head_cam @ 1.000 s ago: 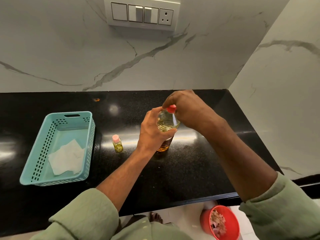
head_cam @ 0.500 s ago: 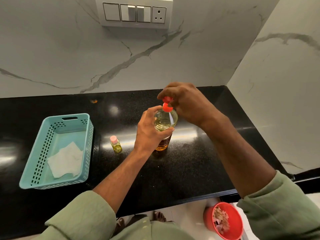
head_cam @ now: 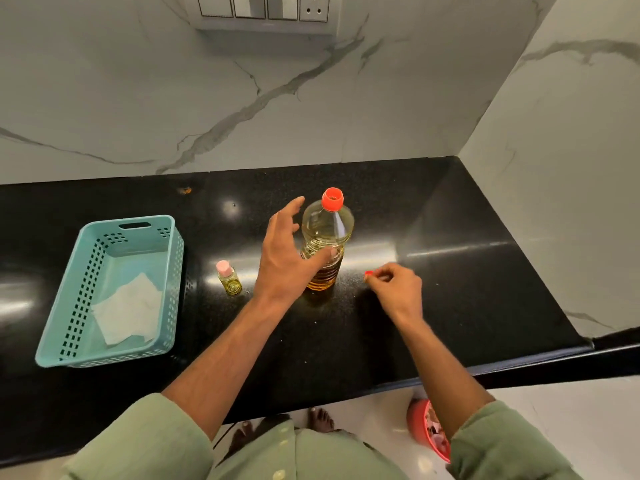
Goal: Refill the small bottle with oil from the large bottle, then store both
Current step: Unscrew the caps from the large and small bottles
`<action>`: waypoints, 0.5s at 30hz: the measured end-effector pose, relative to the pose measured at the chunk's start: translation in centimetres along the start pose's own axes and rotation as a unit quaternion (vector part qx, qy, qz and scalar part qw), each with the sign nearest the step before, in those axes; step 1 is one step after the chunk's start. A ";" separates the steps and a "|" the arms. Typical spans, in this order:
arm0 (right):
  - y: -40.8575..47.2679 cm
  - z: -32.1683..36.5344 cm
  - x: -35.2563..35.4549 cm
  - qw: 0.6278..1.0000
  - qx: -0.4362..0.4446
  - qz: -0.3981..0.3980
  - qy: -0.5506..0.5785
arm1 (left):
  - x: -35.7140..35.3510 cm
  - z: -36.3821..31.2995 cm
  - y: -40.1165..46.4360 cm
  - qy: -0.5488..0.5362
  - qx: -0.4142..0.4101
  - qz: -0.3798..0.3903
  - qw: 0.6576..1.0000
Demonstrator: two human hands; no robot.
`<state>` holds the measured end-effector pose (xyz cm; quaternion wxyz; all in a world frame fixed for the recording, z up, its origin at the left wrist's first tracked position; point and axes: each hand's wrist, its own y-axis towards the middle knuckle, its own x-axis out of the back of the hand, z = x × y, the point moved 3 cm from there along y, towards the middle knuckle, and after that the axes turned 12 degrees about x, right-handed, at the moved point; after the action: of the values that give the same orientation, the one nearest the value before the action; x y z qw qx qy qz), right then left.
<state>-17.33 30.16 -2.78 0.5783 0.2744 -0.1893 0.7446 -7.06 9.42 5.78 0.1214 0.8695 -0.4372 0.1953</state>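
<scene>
**Large bottle uncapped, small bottle next**

Black counter holds everything. Teal basket sits at left with a white tissue inside. Large bottle stands upright mid-counter, clear plastic, amber oil, and it looks like a red pour spout is showing at the top. Left hand is spread open beside it, thumb across the body, gripping nothing. Right hand is low at right, pinching a small red cap. Small bottle stands just left of the left hand, pink cap on, a little yellow oil inside.

Advice: park the red cap clear of the pour path, uncap the small bottle, steady it, and pour slowly; its neck is narrow.
</scene>
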 end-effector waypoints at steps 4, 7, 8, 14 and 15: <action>-1.0 -1.6 -2.0 0.996 0.045 0.023 -0.067 | 1.5 2.3 -2.5 -0.015 0.015 -0.056 0.998; -1.0 -1.8 -2.4 0.991 0.070 0.040 -0.110 | 2.3 4.6 -4.7 -0.011 0.051 -0.072 0.996; -1.0 -1.9 -2.4 0.990 0.074 0.042 -0.115 | 2.4 5.3 -5.3 -0.005 0.068 -0.076 0.995; -1.0 -2.1 -2.6 0.990 0.070 0.047 -0.115 | 3.2 7.9 -7.1 -0.002 0.135 -0.082 0.987; -1.0 -2.0 -2.6 0.990 0.069 0.044 -0.114 | 3.2 8.1 -7.3 -0.003 0.140 -0.081 0.987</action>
<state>-16.24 29.66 -6.06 0.4990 0.3880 -0.2148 0.7445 2.46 8.32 -0.28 0.0131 0.9110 -0.3339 0.2416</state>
